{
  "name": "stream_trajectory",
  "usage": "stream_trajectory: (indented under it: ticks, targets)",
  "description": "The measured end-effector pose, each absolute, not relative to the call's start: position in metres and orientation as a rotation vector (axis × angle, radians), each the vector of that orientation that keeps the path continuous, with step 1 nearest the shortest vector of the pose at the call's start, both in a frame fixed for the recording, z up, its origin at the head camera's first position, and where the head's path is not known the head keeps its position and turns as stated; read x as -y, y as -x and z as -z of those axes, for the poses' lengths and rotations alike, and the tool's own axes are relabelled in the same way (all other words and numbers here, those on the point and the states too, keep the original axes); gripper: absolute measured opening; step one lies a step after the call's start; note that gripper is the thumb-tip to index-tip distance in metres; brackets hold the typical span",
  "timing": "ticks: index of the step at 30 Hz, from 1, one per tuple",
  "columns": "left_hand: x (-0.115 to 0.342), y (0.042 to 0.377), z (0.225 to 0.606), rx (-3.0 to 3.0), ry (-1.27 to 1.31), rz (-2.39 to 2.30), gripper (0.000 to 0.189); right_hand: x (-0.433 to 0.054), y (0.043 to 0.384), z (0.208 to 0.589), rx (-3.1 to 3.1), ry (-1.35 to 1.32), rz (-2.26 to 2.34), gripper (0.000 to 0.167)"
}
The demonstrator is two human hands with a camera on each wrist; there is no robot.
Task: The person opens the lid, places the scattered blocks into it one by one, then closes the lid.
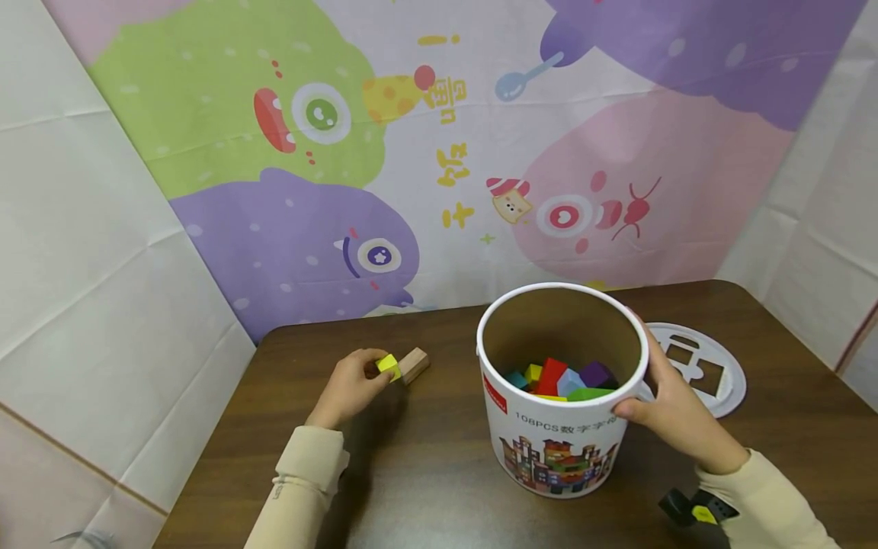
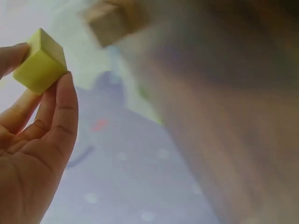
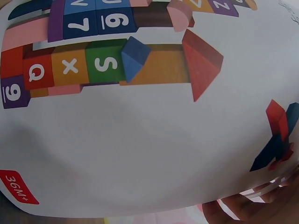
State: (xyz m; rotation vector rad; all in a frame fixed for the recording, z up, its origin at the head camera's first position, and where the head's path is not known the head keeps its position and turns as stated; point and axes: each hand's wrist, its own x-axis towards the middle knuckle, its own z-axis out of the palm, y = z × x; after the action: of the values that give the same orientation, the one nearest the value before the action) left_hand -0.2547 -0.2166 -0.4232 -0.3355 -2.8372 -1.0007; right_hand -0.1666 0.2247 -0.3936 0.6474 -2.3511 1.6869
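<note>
Between thumb and fingertips my left hand (image 1: 354,387) pinches a small yellow cube (image 1: 388,367); the left wrist view shows the cube (image 2: 41,65) from close by. Beside it in the head view lies a plain wooden block (image 1: 414,365) on the table. My right hand (image 1: 675,408) grips the rim of a white bucket (image 1: 555,450), thumb on the outer wall and fingers at the far side. Coloured blocks (image 1: 552,376) in red, purple, green, blue and yellow fill the bucket's lower part. The right wrist view is mostly the bucket's printed wall (image 3: 140,149), with fingers at its lower right.
A white lid (image 1: 730,381) with cut-out shapes lies on the dark wooden table (image 1: 425,473) behind the right hand. A cartoon-printed cloth (image 1: 466,267) hangs along the table's far edge, and pale panels (image 1: 89,229) stand at the sides.
</note>
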Motion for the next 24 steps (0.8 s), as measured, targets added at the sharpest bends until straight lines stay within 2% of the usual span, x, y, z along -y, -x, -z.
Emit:
stream_trajectory:
  ticks: [15,24]
  targets:
    - [0.145,0.217,0.344,2.508,0.723,1.216,0.031,-0.221,0.165,0.390,2.319,-0.673,-1.724,0.099]
    - [0.101,0.207,0.312,2.358,0.855,1.215,0.030,-0.221,0.165,0.391,2.292,-0.695,-1.738,0.100]
